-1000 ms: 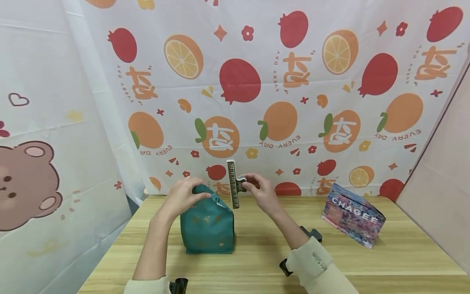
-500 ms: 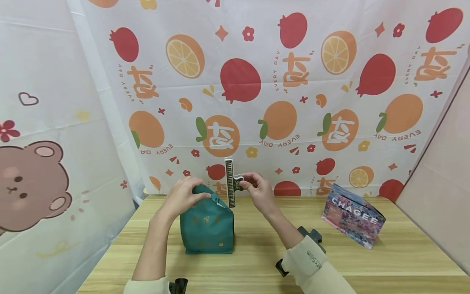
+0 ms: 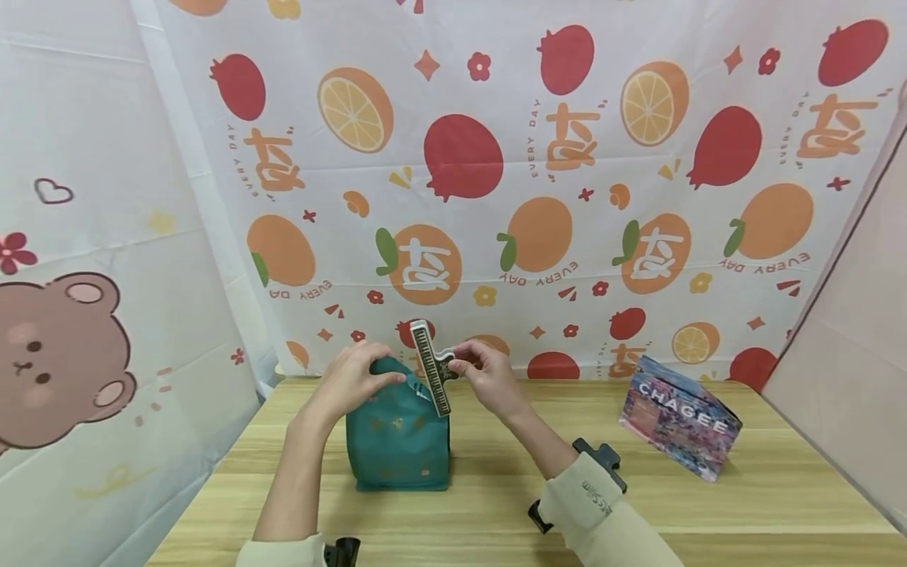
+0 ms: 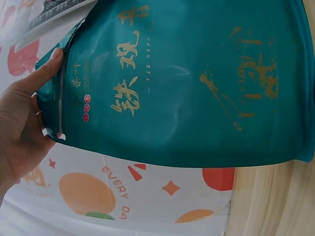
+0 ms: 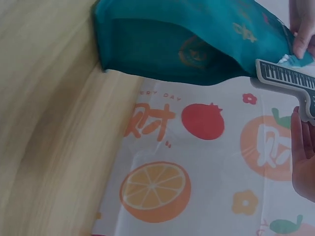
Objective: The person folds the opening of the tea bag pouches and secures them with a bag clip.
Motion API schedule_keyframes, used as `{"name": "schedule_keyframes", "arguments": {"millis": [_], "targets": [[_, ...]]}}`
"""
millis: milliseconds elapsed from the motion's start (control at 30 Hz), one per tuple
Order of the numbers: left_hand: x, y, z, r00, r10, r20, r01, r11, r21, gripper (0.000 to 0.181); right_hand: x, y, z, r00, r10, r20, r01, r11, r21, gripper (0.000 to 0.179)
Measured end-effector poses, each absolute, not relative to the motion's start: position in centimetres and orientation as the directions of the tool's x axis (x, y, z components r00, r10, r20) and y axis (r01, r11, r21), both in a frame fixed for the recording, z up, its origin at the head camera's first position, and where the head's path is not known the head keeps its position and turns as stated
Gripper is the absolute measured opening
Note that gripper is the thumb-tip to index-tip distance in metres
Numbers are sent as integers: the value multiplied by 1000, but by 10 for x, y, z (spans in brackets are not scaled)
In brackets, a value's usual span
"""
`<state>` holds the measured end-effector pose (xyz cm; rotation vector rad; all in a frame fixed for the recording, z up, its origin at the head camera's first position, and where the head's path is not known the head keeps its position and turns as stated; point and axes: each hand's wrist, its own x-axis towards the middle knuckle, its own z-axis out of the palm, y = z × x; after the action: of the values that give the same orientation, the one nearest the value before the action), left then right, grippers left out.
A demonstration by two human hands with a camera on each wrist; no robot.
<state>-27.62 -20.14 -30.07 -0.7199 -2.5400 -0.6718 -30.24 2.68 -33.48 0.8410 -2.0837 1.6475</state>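
A teal tea bag (image 3: 398, 453) with gold print stands upright on the table. My left hand (image 3: 352, 384) grips its folded top; in the left wrist view, the left thumb lies over the fold. Between the thumb and fingers of my right hand (image 3: 490, 383) is the handle of a bag clip (image 3: 429, 368) with a piano-key pattern. The clip is tilted and its long edge is at the bag's upper right corner. In the right wrist view, one end of the clip (image 5: 283, 76) overlaps the bag's edge; whether its jaws are around the fold I cannot tell.
A colourful CHAGEE bag (image 3: 680, 419) leans at an angle on the right of the wooden table (image 3: 510, 504). Near the right forearm lies a black clip (image 3: 602, 455), partly hidden by the sleeve. A fruit-patterned curtain (image 3: 482, 236) hangs behind the table.
My right hand has moved left and the clip has tilted, its lower end coming to the bag's upper right corner. My left hand keeps its grip on the bag.
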Motion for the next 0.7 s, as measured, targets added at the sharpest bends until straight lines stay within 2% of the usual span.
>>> {"name": "schedule_keyframes", "arguments": {"millis": [333,700], "targets": [[-276,-202,-299,-780,373,502,574,746,337,15,-304,21,-337,-752,-252,609,-656,207,-726,11],[-276,-202,-301,-796,365,483,565,733,378,17,-298,16,-334,-714,-295,635,-700,283,-656,10]]}}
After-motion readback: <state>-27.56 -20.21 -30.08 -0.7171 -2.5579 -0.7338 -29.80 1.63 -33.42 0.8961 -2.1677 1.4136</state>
